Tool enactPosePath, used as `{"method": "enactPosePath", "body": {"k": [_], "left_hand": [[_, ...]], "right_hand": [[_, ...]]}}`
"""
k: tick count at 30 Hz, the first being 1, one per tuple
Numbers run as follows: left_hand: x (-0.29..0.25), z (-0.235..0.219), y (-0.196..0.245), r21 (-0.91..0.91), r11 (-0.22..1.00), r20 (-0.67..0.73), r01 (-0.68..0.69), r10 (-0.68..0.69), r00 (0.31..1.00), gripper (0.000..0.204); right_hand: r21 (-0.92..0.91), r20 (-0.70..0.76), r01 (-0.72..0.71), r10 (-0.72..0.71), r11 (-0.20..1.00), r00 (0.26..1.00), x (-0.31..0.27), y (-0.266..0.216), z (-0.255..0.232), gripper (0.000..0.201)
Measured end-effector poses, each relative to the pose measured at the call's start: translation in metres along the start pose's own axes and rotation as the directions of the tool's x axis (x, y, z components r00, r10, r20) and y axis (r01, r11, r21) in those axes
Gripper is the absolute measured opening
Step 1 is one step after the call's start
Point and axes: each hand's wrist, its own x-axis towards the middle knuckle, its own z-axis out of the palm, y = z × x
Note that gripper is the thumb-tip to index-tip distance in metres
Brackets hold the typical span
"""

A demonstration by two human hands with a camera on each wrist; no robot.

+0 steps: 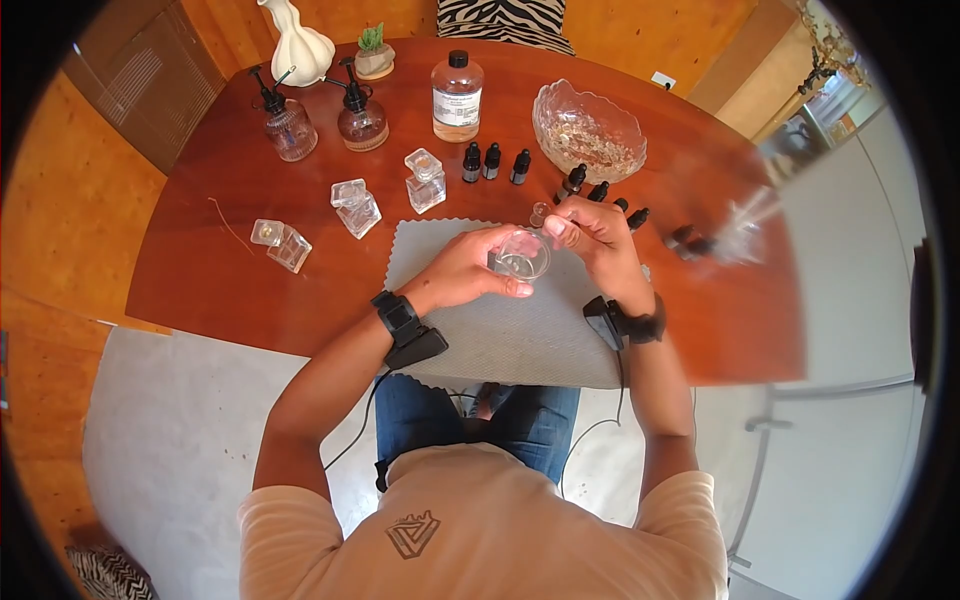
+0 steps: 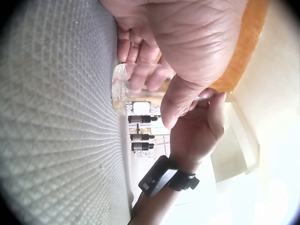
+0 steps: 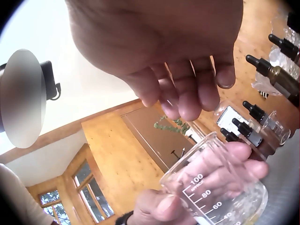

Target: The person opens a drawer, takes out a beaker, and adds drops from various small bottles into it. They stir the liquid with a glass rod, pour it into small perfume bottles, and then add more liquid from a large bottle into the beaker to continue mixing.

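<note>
My left hand (image 1: 462, 268) grips a clear glass beaker (image 1: 522, 264) from its side, above a grey textured mat (image 1: 500, 335). Printed graduations up to 100 show on the beaker wall in the right wrist view, with some clear liquid low inside. My right hand (image 1: 605, 240) is raised beside the beaker's rim, fingers curled. Its thumb and forefinger pinch a small clear piece (image 1: 540, 213) with a rounded end; the fingers hide most of it, and I cannot tell its kind.
Black-capped dropper bottles (image 1: 492, 161) stand beyond the mat, several more near my right hand. Three square glass bottles (image 1: 357, 212) are at left. Farther back are two pump bottles (image 1: 362, 122), a labelled bottle (image 1: 457, 100) and a glass bowl (image 1: 590, 130). Crumpled clear plastic (image 1: 750, 225) lies right.
</note>
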Motion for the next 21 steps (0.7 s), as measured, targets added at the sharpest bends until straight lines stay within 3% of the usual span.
{"method": "enactPosePath", "body": {"k": [2, 5, 11, 14, 18, 21], "left_hand": [[0.0, 0.001, 0.0, -0.022, 1.0, -0.003, 0.006, -0.006, 1.0, 0.062], [-0.001, 0.0, 0.002, 0.006, 1.0, -0.01, 0.003, -0.003, 1.0, 0.062], [0.0, 0.001, 0.003, -0.016, 1.0, 0.004, 0.007, -0.007, 1.0, 0.061], [0.0, 0.001, 0.002, -0.047, 0.999, 0.002, 0.006, -0.006, 1.0, 0.062], [0.0, 0.002, 0.003, -0.08, 0.997, 0.013, 0.003, -0.002, 1.0, 0.062], [0.0, 0.0, 0.0, 0.035, 0.999, -0.011, 0.001, -0.001, 1.0, 0.061]], "right_hand": [[0.087, 0.058, -0.061, 0.056, 0.994, 0.997, -0.003, -0.003, -0.004, 0.03], [0.082, -0.044, 0.019, -0.015, 0.996, 0.999, -0.003, 0.001, 0.004, 0.031], [0.082, 0.03, -0.025, 0.023, 0.996, 0.999, -0.006, 0.001, 0.001, 0.031], [0.058, -0.083, 0.072, -0.067, 0.996, 0.994, -0.003, 0.003, 0.009, 0.033], [0.115, 0.001, -0.001, 0.001, 0.993, 1.0, -0.005, 0.002, 0.005, 0.035], [0.123, -0.03, 0.011, -0.008, 0.992, 1.0, -0.005, 0.001, 0.008, 0.034]]}}
